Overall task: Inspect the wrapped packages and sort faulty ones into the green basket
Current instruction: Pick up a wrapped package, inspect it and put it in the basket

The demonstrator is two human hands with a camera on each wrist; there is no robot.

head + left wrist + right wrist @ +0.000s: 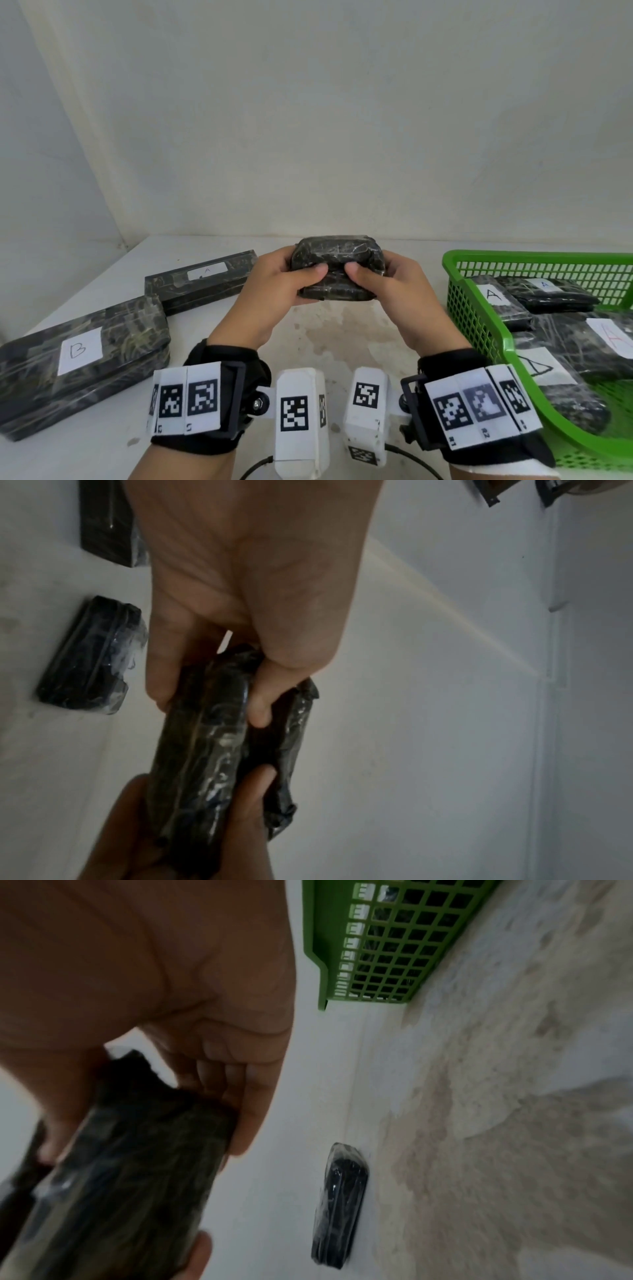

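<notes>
Package [334,272] pinched by both hands [274,291], under inspection; several already in green basket [479,318] at 3 o'clock; two boxes [82,363] wait at 9.

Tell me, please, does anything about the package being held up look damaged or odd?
Yes. The held package, gripped by the left hand and right hand, has rumpled wrapping with folds bunched under both thumbs, and no label shows, unlike the package marked B on the table.
</notes>
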